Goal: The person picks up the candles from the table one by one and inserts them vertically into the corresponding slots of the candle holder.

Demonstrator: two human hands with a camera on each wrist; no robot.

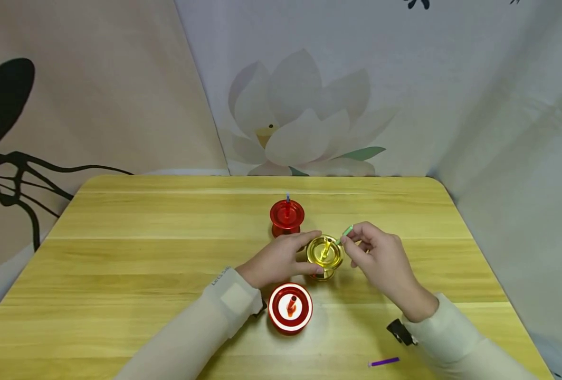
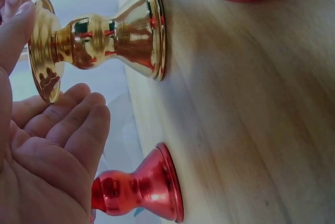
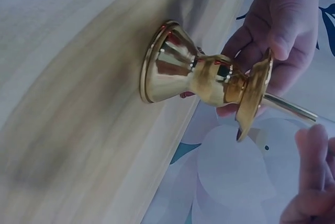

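A gold candle holder (image 1: 315, 255) stands on the table, a narrow tube rising from the middle of its dish. My left hand (image 1: 281, 258) holds the dish from the left, thumb at the near side of the rim and fingers at the far side. Between thumb and fingertips, my right hand (image 1: 380, 256) pinches a thin green candle (image 1: 347, 230), tilted, its lower end close to the tube's right side. In the right wrist view the left thumb lies on the rim of the gold holder (image 3: 207, 80), whose tube (image 3: 290, 109) points toward the right fingers.
Behind the left hand stands a red candle holder (image 1: 278, 216) with a blue candle (image 1: 287, 197) in its tube. A second red holder (image 1: 290, 328), its tube bare, stands in front. A purple candle (image 1: 384, 362) lies near the table's front edge. Printed cloth hangs behind the wooden table (image 1: 167, 237).
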